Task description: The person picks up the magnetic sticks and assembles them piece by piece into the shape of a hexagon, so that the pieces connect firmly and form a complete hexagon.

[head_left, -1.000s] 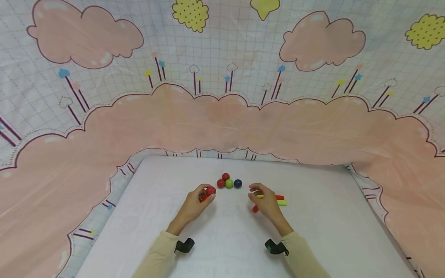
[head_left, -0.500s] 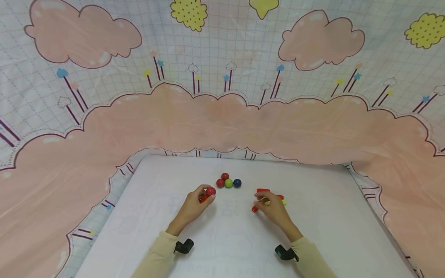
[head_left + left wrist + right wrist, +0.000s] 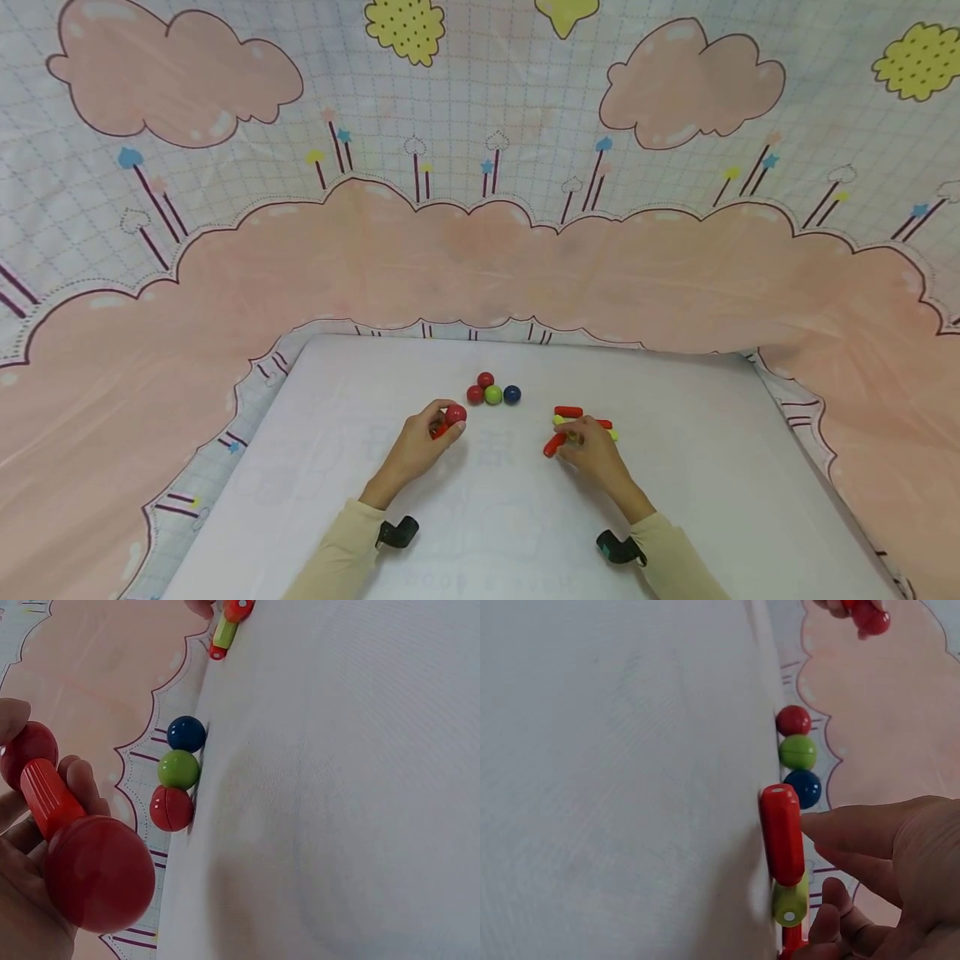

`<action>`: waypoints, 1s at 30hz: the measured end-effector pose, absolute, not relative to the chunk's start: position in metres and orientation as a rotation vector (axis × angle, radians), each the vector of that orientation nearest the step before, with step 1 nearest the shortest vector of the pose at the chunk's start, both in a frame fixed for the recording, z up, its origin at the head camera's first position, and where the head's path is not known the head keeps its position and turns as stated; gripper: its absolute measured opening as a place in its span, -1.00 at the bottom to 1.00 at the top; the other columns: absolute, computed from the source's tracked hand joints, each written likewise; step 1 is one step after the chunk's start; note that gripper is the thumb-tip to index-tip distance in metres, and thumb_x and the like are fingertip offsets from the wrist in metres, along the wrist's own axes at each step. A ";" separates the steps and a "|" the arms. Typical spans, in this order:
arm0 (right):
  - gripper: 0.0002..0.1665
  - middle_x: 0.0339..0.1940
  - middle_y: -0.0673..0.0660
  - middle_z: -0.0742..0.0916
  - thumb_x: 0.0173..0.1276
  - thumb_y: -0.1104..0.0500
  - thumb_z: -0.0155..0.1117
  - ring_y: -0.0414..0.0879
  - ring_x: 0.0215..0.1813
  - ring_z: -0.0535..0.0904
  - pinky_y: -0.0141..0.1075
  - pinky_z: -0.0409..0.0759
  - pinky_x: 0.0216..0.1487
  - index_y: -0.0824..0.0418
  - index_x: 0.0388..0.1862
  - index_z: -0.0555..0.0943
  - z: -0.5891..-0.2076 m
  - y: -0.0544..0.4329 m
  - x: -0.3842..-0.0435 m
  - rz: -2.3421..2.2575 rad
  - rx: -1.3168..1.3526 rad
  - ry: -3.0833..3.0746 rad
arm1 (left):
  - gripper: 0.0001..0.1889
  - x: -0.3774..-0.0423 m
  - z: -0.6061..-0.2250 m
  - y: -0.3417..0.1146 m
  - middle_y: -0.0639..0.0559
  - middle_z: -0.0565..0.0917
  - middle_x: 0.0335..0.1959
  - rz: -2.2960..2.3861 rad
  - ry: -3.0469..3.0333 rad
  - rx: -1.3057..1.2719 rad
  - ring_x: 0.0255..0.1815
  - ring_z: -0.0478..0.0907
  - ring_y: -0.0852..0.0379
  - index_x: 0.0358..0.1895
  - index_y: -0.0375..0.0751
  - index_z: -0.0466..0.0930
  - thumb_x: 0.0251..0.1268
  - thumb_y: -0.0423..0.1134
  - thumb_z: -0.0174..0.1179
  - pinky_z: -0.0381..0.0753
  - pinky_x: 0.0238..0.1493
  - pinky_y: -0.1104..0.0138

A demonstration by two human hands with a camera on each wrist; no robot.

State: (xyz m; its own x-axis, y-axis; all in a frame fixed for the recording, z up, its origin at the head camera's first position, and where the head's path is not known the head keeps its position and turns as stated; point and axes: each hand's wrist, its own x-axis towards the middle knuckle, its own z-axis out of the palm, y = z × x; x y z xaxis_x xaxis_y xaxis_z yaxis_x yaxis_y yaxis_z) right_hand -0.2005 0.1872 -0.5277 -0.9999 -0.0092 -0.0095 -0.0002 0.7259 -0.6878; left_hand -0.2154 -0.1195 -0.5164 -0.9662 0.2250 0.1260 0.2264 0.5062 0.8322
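Note:
My left hand (image 3: 420, 442) grips a red rod (image 3: 49, 796) with a red ball (image 3: 99, 874) on its near end and a red ball (image 3: 28, 754) on its far end, held above the table. My right hand (image 3: 596, 454) hovers low over several short rods. Its thumb and fingertips are beside a slanted red rod (image 3: 782, 834); whether they touch it is unclear. A yellow-green rod (image 3: 790, 901) lies partly under that hand. Beyond it are a red rod (image 3: 568, 412) and another red one (image 3: 604, 424), partly hidden by the fingers.
Toward the back of the white table (image 3: 337, 375) several balls sit close together: a red ball (image 3: 485, 380), another red ball (image 3: 475, 395), a green ball (image 3: 492, 395) and a dark blue ball (image 3: 512, 394). A printed cloud curtain (image 3: 480, 267) hangs behind the table.
My right hand has drawn to the right, away from the balls, and come down by the slanted red rod, uncovering the back red rod. The left hand stays nearly still.

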 end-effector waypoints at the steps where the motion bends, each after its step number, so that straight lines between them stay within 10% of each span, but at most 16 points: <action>1: -0.64 -0.14 0.13 0.60 0.15 0.28 0.45 -0.02 -0.16 0.42 -0.28 0.44 -0.22 0.18 -0.02 0.72 -0.529 0.188 -0.201 -1.143 -0.010 2.911 | -0.61 -0.215 -0.517 -0.120 0.05 0.62 -0.30 -1.504 -2.729 -0.406 -0.32 0.49 0.17 0.18 -0.01 0.49 0.34 -0.06 0.25 0.52 -0.36 0.42; 21: -0.77 -0.32 0.07 0.50 0.07 0.24 0.55 -0.07 -0.26 0.40 -0.31 0.35 -0.29 0.14 -0.25 0.76 -0.538 0.184 -0.202 -1.028 -0.026 2.947 | -0.62 -0.213 -0.516 -0.121 0.06 0.61 -0.32 -1.496 -2.733 -0.400 -0.33 0.48 0.18 0.18 -0.02 0.50 0.34 -0.09 0.26 0.49 -0.36 0.42; 30: -0.76 0.00 0.12 0.68 0.13 0.23 0.51 0.03 0.00 0.56 -0.06 0.59 0.07 0.10 -0.19 0.74 -0.526 0.181 -0.200 -1.064 -0.066 2.986 | -0.63 -0.213 -0.513 -0.118 0.08 0.63 -0.32 -1.480 -2.726 -0.467 -0.33 0.48 0.18 0.13 -0.01 0.53 0.31 -0.06 0.28 0.49 -0.33 0.42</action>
